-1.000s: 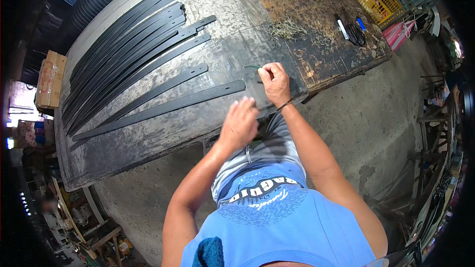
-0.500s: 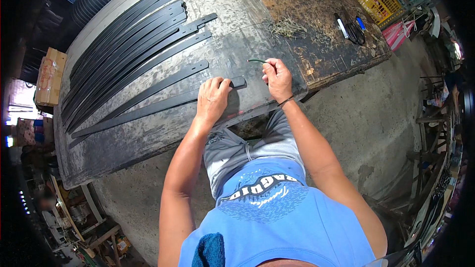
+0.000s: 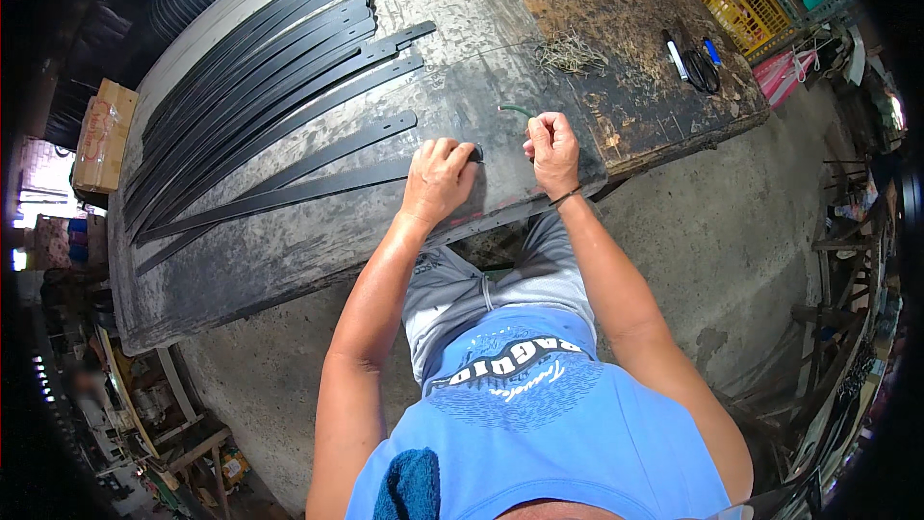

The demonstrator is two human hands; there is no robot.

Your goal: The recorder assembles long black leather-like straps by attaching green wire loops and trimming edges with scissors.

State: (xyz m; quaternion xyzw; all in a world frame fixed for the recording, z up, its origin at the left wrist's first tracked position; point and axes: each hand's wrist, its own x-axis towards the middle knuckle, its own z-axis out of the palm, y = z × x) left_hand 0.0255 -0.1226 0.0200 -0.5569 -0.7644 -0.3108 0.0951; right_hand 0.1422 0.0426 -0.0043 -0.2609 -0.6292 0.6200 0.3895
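Hands work at the near edge of a grey, worn bench (image 3: 289,260). The left hand (image 3: 438,178) lies palm down on the near end of a long black strip (image 3: 289,193), fingers curled over that end and pressing it to the benchtop. The strip runs from under this hand away to the left, flat on the bench, closest to the person of all the strips. The right hand (image 3: 553,149) is closed in a fist just beside the left, touching the bench; a thin green wire (image 3: 515,110) curves out from the top of the fist, so the hand seems to grip a small tool or wire, though what lies inside the fist is hidden.

More black strips (image 3: 260,67) lie side by side farther back on the bench, fanned from the left edge toward the upper right; one shorter strip (image 3: 327,149) lies just beyond the held one. A tangle of thin wire bits (image 3: 571,53) sits beyond the right hand. On the dark, rusty right part of the bench rest scissors (image 3: 701,65) and a white pen (image 3: 676,54). A yellow crate (image 3: 746,8) stands past the bench corner, a cardboard box (image 3: 99,135) at the far left.
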